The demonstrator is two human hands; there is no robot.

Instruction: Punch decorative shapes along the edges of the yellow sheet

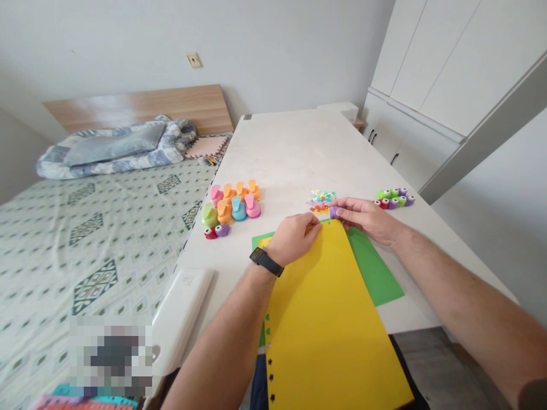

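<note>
A large yellow sheet of paper (329, 307) lies over a green sheet (376, 270) and hangs past the table's near edge. Small shaped holes run down its left side, and a few sit by its far edge. My left hand (294, 236), with a dark watch on the wrist, is closed on that far edge. Between the fingers and thumb of my right hand (363, 216) is a small purple craft punch (334, 212), at the sheet's far right corner. Just beyond lies a pile of colourful punched paper pieces (321, 198).
Several large coloured craft punches (231, 205) stand at the left, with two small ones (216, 232) in front. More small punches (395, 197) are grouped at the right. A white plastic case (183, 313) lies along the white table's (294, 148) left edge, beside a bed (94, 228).
</note>
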